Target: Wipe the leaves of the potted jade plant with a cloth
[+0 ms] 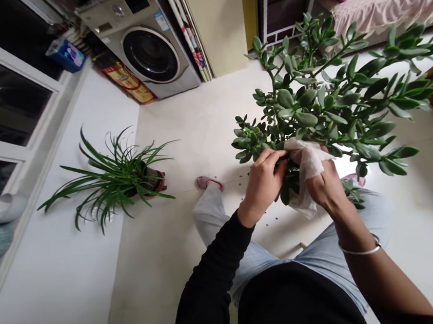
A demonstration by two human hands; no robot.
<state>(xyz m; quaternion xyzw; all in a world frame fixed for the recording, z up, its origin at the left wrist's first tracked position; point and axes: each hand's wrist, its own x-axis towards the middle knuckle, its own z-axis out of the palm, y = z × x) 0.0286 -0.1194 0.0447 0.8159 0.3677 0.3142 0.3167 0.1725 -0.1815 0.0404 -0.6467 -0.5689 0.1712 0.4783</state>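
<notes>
Black top [293,301] nearest the lens, you work in the head view with jeans-clad legs [373,220] set either side of a bushy succulent [347,99], a stance that likely brings its near branches within easy reach. Your right hand [325,184], a silver bangle [361,251] at the wrist, clamps a crumpled white cloth [312,165] against the lower foliage, bunched perhaps for firmer purchase, while one end hangs loose. Your left hand [267,180] comes in close beside it, fingers and thumb curled at the leaves, probably to steady them; whether they pinch anything cannot be told. Dark specks dot the pale floor [144,283]. Near the wall, a grassy potted plant [113,175] stands well apart, seemingly leaving your left arm room.
</notes>
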